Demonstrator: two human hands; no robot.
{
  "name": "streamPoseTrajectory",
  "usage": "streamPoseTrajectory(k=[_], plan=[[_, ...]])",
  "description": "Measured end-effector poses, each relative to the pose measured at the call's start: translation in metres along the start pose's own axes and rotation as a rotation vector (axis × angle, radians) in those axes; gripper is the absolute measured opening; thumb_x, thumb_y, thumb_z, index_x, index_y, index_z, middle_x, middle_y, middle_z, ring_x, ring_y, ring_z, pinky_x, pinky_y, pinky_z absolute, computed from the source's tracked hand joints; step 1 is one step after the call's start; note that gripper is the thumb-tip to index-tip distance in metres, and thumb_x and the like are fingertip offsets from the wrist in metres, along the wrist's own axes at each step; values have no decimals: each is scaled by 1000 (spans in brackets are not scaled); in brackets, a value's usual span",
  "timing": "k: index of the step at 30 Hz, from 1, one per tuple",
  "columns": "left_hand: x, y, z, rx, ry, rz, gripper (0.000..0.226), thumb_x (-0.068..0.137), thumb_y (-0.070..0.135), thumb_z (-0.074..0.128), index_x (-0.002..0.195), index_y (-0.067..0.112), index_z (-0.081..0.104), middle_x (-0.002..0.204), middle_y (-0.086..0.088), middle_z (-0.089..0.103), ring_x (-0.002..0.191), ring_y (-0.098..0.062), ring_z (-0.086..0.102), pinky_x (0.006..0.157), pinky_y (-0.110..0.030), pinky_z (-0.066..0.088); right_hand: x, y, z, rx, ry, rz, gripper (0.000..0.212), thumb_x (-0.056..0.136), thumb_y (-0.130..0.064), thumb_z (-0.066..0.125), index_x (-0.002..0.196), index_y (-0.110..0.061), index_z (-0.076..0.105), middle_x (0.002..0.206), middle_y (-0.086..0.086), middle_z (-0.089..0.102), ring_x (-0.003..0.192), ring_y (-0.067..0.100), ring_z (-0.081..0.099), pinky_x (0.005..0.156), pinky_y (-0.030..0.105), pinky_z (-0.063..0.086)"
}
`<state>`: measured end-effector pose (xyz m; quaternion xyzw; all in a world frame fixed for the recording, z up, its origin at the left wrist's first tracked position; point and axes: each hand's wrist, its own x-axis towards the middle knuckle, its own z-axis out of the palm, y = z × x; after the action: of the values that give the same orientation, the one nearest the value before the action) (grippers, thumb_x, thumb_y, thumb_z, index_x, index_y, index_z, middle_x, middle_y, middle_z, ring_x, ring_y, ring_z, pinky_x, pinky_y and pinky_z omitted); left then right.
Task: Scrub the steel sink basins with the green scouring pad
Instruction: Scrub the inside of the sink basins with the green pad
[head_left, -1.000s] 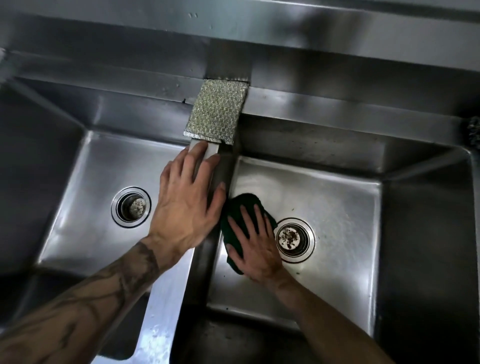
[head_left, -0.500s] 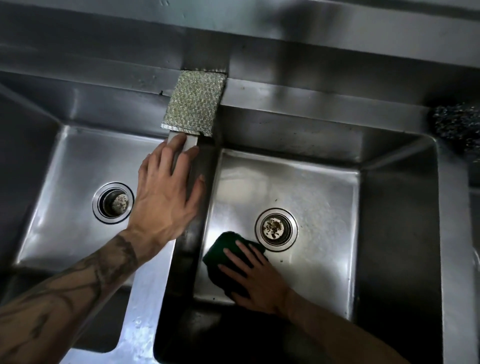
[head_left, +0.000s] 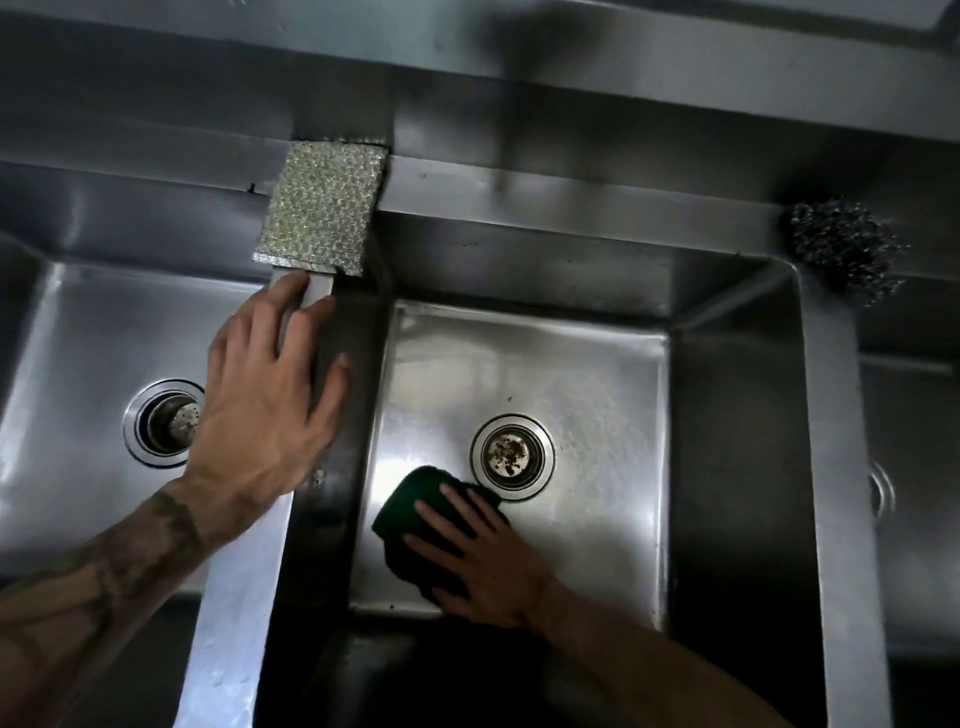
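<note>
- One green scouring pad (head_left: 410, 499) lies flat on the floor of the right basin (head_left: 597, 374), at its front left, just beside the drain (head_left: 511, 457).
- The right hand (head_left: 483, 556) presses down on the pad, fingers straight and spread, none curled round it.
- The left hand (head_left: 270, 410) rests palm-down on the divider (head_left: 234, 623) between the basins, fingers stretched flat and splayed, holding nothing.
- The left basin (head_left: 67, 364) shows its own drain (head_left: 163, 421), partly hidden by that hand.
- A silver mesh sponge (head_left: 322, 208) lies at the divider's far end, just beyond the left fingertips.
- A dark wad of steel wool (head_left: 841, 249) sits on the rim at the right basin's back right corner.
</note>
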<state>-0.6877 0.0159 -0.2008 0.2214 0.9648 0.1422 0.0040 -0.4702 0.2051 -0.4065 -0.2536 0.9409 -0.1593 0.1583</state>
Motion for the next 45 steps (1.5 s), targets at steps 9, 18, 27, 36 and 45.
streamPoseTrajectory(k=[9,18,27,36,45], plan=[[-1,4,0,-48,0,-17,55,101,38,46,148,11,46,161,-17,37,142,-43,42,117,-60,35,-131,63,-16,-80,-13,368,82,89,-54,59,161,-28,29,172,10,15,156,46,12,118,65,27],[0,5,3,-65,22,-18,52,101,36,47,146,10,48,160,-17,37,140,-44,45,115,-62,38,-96,84,-28,-62,60,672,85,82,-61,57,159,-37,30,171,8,18,157,43,12,119,70,18],[1,6,2,-67,10,-13,53,101,35,46,146,7,48,158,-18,38,141,-45,45,116,-65,40,-7,168,-83,-53,162,867,76,90,-67,37,158,-34,29,169,9,18,157,43,9,122,66,16],[1,4,2,-31,9,-9,53,101,35,45,146,7,49,158,-19,40,139,-45,46,116,-62,40,-9,168,-99,18,331,870,67,99,-62,41,157,-31,33,168,10,22,156,36,17,127,54,18],[1,3,0,-12,-17,-19,51,101,37,45,144,9,50,160,-17,41,141,-43,47,115,-60,40,29,136,-95,120,517,986,30,106,-25,54,131,-15,66,144,8,57,118,35,47,99,35,41]])
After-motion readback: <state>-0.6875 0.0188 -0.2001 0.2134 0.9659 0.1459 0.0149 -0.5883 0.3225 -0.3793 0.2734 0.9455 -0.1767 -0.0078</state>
